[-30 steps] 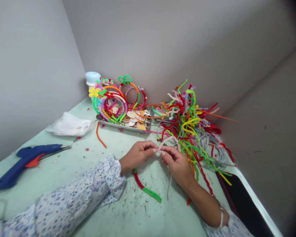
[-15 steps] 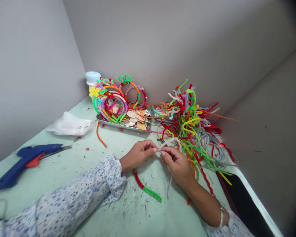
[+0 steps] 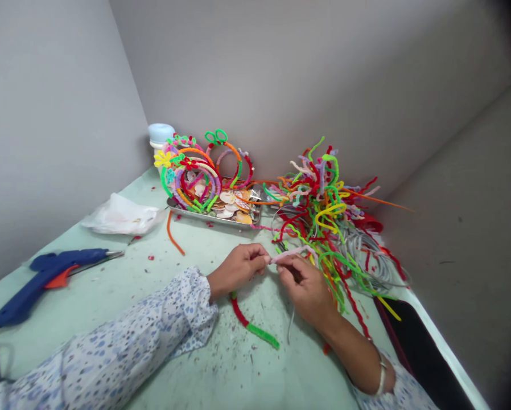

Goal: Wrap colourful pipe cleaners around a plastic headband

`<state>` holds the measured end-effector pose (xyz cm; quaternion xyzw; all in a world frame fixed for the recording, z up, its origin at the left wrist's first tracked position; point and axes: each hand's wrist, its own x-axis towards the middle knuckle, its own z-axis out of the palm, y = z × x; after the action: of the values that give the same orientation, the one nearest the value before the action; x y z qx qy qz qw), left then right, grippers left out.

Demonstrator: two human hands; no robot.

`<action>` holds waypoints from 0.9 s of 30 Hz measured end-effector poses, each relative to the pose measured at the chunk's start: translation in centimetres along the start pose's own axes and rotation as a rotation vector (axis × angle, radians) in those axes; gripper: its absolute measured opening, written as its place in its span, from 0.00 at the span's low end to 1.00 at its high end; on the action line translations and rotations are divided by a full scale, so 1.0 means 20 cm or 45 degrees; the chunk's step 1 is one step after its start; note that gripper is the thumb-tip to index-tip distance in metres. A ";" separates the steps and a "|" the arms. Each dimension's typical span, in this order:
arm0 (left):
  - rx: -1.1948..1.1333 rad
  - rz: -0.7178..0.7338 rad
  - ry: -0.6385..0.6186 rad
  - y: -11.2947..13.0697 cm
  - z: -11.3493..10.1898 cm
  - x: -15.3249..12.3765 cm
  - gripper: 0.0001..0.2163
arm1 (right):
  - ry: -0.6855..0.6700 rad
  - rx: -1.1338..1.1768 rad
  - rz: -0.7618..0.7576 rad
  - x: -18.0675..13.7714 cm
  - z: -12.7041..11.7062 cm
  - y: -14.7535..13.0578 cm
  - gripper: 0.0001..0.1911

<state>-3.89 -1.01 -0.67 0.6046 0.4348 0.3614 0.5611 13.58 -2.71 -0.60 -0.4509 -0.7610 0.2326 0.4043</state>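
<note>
My left hand (image 3: 243, 266) is closed in a pinch at the centre of the table. A curved headband wire wrapped in red and green pipe cleaner (image 3: 240, 313) hangs from beneath it. Just to the right, my right hand (image 3: 306, 287) pinches a pale pink pipe cleaner (image 3: 298, 250), whose near end meets the left fingertips. The pipe cleaner's other end arches over the right knuckles toward the pile. Below the right hand a bare grey wire end (image 3: 290, 327) sticks down. Fingers hide the stretch of wire between the hands.
A metal tray (image 3: 213, 219) holds shells and finished pipe-cleaner headbands (image 3: 196, 182). Right of it lies a tangled pile of pipe cleaners (image 3: 324, 199) with coiled grey wire (image 3: 366, 256). A blue glue gun (image 3: 46, 279), plastic bag (image 3: 121, 215) and dark flat object (image 3: 417, 341) lie around.
My right hand has turned slightly, and the pale pink pipe cleaner lies lower and flatter over its fingers. The bare wire end has shifted slightly left. My left hand stays nearly in place.
</note>
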 end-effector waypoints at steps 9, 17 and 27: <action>-0.065 -0.035 -0.009 0.01 0.00 0.00 0.10 | 0.062 -0.261 -0.248 -0.01 0.00 0.02 0.10; -0.103 -0.012 -0.007 0.00 0.00 0.01 0.11 | 0.131 -0.305 -0.326 -0.01 0.01 0.03 0.11; -0.089 -0.006 0.002 -0.01 0.00 0.01 0.10 | 0.005 -0.274 -0.358 -0.01 -0.01 0.02 0.16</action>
<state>-3.86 -0.85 -0.80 0.5834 0.4238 0.3754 0.5824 13.95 -2.76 -0.89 -0.3811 -0.8363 0.0902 0.3837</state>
